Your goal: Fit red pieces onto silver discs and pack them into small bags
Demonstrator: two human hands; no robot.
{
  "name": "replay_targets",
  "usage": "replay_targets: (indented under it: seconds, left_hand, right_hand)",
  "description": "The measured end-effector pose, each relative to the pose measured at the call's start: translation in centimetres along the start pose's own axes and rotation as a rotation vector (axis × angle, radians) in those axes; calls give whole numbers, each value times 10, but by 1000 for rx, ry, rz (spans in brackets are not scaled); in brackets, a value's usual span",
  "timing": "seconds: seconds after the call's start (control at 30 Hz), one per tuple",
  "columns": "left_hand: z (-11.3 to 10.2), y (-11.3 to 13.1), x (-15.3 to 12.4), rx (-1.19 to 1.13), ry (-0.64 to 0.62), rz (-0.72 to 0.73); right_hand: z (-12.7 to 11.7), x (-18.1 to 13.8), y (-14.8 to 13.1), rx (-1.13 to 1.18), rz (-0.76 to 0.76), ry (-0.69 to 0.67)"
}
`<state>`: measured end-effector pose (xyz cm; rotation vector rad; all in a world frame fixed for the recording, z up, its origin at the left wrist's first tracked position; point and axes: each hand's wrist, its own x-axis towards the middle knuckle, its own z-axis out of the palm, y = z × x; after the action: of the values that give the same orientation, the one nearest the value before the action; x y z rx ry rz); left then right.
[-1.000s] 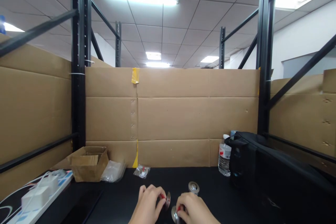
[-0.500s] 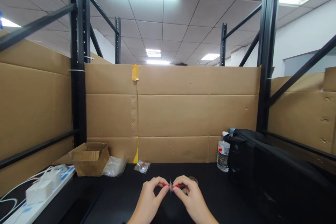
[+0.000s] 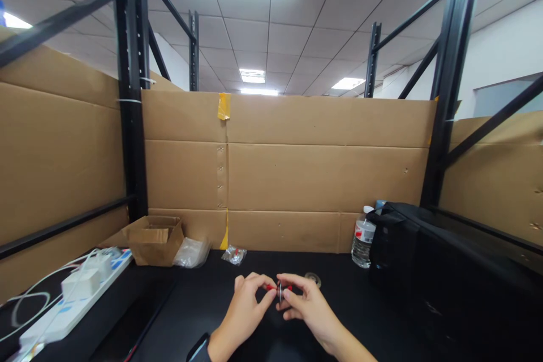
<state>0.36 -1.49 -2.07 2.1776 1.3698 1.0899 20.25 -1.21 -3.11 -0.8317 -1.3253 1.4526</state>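
Observation:
A small thin disc [image 3: 280, 291], seen nearly edge-on, with red pieces sticking out on both sides, is held between my two hands above the black table. My left hand [image 3: 248, 306] is closed, thumb and forefinger pinching the red piece on the disc's left side. Around the disc and its right side curl the fingers of my right hand [image 3: 311, 308], thumb against it. Those fingers partly hide the right red piece. A ring that looks like a roll of clear tape [image 3: 318, 281] lies just beyond my right hand.
At the back left are an open cardboard box [image 3: 155, 248], a clear plastic bag [image 3: 192, 253] and a small packet [image 3: 234, 255]. A power strip [image 3: 68, 317] with cables lies left. A water bottle [image 3: 362, 243] and a large black bag [image 3: 445, 288] stand right. Cardboard walls [image 3: 284, 175] enclose the table.
My right fingers have shifted from pinching the right red piece to spreading around the disc. The view has tilted down slightly, and a dark watch on my left wrist now shows.

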Motion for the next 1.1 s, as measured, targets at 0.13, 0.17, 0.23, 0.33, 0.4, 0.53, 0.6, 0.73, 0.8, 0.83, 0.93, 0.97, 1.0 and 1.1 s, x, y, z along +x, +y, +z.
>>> replay_targets:
  seconds: [0.13,0.17,0.23,0.33,0.4,0.53,0.6,0.73,0.8,0.83,0.93,0.97,1.0,1.1]
  left_hand:
    - [-4,6,-1,-8,-7,27]
    - [-5,7,-1,-7,-8,26]
    - [-6,8,-1,1,-11,24]
    - [-7,8,-1,7,-23,35]
    - [-6,7,-1,10,-22,39]
    - [-5,5,0,9,-14,41]
    - [-4,5,-1,8,-14,34]
    - [-5,7,-1,16,-19,43]
    - [-5,8,-1,31,-17,66]
    - [-5,8,-1,42,-10,77]
    - [-5,6,0,70,0,91]
    - [-4,5,0,74,-3,91]
    - [-4,4,0,76,-7,92]
    - [-2,3,-1,73,-22,103]
  right_hand:
    - [0,0,-2,-23,18,10]
    - [-1,0,-3,-43,15,2]
    - [-2,0,-2,-100,0,-19]
    - [-5,0,-1,-175,-17,-43]
    - [-5,1,-1,-190,-30,-29]
    - [0,2,0,-136,-46,31]
    - [2,1,0,-77,-2,50]
    - [5,-2,-3,8,74,58]
    - [5,-4,-5,24,100,47]
    - [5,-4,-5,26,110,41]
    - [6,-4,-5,5,113,26]
    - [6,-3,-4,-6,107,19]
    - [6,-2,-3,-18,98,14]
    - [5,-1,-2,-57,76,3]
